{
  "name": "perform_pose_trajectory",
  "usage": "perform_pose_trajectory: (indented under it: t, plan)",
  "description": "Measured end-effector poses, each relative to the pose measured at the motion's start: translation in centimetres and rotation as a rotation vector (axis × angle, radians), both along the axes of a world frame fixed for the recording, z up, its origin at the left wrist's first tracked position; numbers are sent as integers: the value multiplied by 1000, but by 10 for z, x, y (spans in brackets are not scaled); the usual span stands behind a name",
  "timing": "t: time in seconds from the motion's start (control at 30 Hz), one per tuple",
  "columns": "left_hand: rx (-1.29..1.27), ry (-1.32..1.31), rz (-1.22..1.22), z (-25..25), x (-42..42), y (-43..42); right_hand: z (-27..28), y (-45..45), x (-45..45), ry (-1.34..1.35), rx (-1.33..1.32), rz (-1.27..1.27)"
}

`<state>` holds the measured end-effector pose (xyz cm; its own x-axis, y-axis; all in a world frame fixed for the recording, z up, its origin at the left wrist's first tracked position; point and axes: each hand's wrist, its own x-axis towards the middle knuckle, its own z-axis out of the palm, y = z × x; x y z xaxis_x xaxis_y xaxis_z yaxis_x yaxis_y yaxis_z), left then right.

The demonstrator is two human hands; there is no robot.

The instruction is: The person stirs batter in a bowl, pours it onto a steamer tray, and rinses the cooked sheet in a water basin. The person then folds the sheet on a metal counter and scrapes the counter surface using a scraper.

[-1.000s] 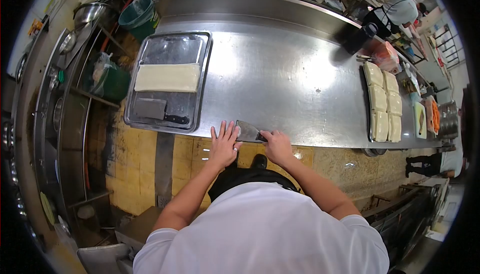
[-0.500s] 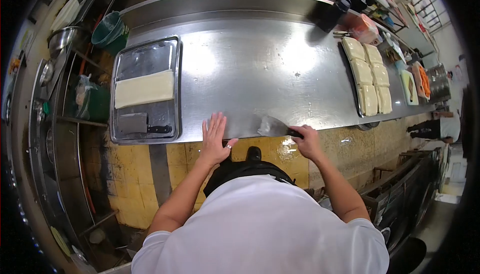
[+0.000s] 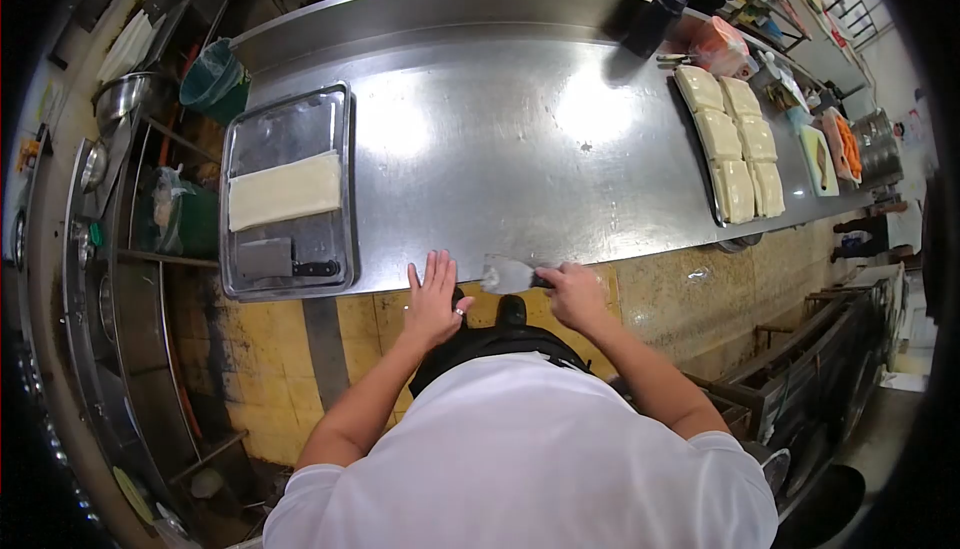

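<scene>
My right hand (image 3: pixel 577 296) grips the dark handle of a scraper (image 3: pixel 508 274), whose broad metal blade points left at the table's front edge. Some whitish residue shows on the blade. Fingers stretched, my left hand (image 3: pixel 434 304) is at the same edge, just left of the blade, and holds nothing. A ring is on one of its fingers. Further left, a metal tray (image 3: pixel 290 114) bears a folded slab of pale dough (image 3: pixel 285 192) and a cleaver (image 3: pixel 268 258) with a black handle.
The steel table (image 3: pixel 470 149) has a raised back ledge. At right lies a dark tray with several pale dough blocks (image 3: pixel 718 136). Behind them stand a black bottle (image 3: pixel 655 24) and a reddish bag (image 3: pixel 718 47). A green bin (image 3: pixel 215 79) is at left; other people are at upper and far right.
The scraper and my right hand have shifted left, nearer my left hand. My left hand sits slightly lower at the edge. The view has tilted a little.
</scene>
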<state>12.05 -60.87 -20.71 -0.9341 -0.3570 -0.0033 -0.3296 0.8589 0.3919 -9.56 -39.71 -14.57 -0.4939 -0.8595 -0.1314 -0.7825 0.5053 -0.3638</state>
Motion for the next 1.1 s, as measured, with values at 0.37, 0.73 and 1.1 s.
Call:
perform_pose_trajectory:
  t: [0.37,0.73,1.1]
  plan:
    - [105,233,105,31,-20,-17,-13,27,-44,-336,-314,-391]
    - [16,-49,240,5,-7,-41,30,-28,-96,242,217,-1]
    - [141,113,97,17,-22,-48,-22,-97,19,-337,-177,-179]
